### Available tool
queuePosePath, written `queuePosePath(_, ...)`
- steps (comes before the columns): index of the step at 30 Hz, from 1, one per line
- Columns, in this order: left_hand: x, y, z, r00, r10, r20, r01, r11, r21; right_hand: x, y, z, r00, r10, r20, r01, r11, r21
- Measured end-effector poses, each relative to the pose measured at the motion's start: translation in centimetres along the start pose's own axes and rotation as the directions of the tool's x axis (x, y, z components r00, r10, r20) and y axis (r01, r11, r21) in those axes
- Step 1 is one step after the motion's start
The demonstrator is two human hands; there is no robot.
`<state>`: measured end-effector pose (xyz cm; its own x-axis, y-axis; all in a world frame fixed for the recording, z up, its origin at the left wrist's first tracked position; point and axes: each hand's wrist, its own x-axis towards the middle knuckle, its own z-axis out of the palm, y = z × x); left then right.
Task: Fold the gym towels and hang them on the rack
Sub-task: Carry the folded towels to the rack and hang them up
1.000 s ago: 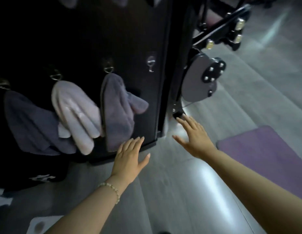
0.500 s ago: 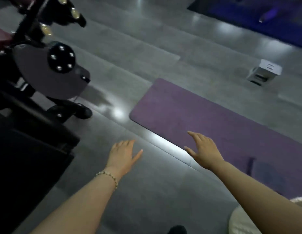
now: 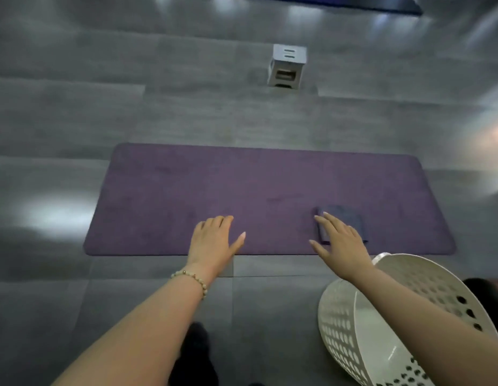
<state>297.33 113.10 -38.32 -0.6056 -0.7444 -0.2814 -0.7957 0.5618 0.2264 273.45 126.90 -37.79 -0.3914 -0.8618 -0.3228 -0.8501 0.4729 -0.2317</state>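
Note:
A folded dark blue-grey towel (image 3: 346,218) lies on the purple mat (image 3: 242,188), near the mat's front edge and right of its middle. My right hand (image 3: 339,243) is stretched out in front of the towel with fingers straight and spread, covering the towel's near left corner; whether it touches the cloth I cannot tell. My left hand (image 3: 213,239), with a bead bracelet at the wrist, hovers flat and open over the mat's front edge. Neither hand holds anything. The rack with the hung towels is out of view.
A white perforated laundry basket (image 3: 353,338) stands at the lower right, under my right forearm. A small white box-shaped stool (image 3: 288,65) sits on the grey tiled floor beyond the mat. A dark blue mat edge (image 3: 353,4) shows at the top.
My view has swung right, away from the black rack and gym machine, onto the purple mat. Both open hands have come along; the right one now reaches the folded towel.

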Motion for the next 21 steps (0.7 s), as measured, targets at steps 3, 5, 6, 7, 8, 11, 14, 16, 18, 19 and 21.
queuePosePath(3,5.2,1.7,1.2,0.996,0.067,0.055,-0.069,0.997,0.036,1.7,3.6,0.3,0.994,0.105,-0.005,-0.105,0.994,0.028)
queuePosePath(5,8.9,2.7,2.0,0.989,0.100,0.108,-0.106,0.993,0.051,3.3,5.9,0.5,0.983,0.181,0.013,-0.181,0.982,0.047)
queuePosePath(6,10.9,3.2,2.4,0.985,0.120,0.122,-0.128,0.990,0.056,4.4,7.1,0.6,0.976,0.217,0.013,-0.217,0.974,0.064)
queuePosePath(7,13.0,3.8,2.8,0.981,0.149,0.121,-0.159,0.984,0.078,5.6,8.2,0.9,0.967,0.255,0.001,-0.255,0.963,0.084)
queuePosePath(8,15.2,4.4,3.3,0.976,0.186,0.116,-0.199,0.974,0.109,7.1,9.2,1.1,0.956,0.294,-0.016,-0.291,0.951,0.101)
queuePosePath(11,21.1,5.3,5.3,0.954,0.266,0.137,-0.284,0.949,0.137,11.6,10.9,2.6,0.927,0.368,-0.067,-0.353,0.920,0.168)
queuePosePath(14,25.0,5.9,8.2,0.933,0.324,0.155,-0.348,0.922,0.167,15.1,11.9,5.3,0.897,0.429,-0.107,-0.388,0.880,0.274)
queuePosePath(16,28.2,6.9,11.7,0.934,0.321,0.156,-0.344,0.926,0.155,17.7,14.0,8.4,0.860,0.489,-0.143,-0.426,0.844,0.325)
queuePosePath(18,31.4,8.2,15.8,0.927,0.332,0.176,-0.358,0.923,0.144,20.0,16.5,12.3,0.820,0.555,-0.142,-0.476,0.798,0.368)
queuePosePath(19,32.9,8.9,18.0,0.921,0.349,0.176,-0.376,0.914,0.153,21.1,17.8,14.5,0.807,0.575,-0.135,-0.494,0.782,0.380)
queuePosePath(21,35.3,10.2,22.9,0.902,0.375,0.213,-0.411,0.896,0.166,22.8,20.4,19.2,0.780,0.616,-0.111,-0.537,0.750,0.387)
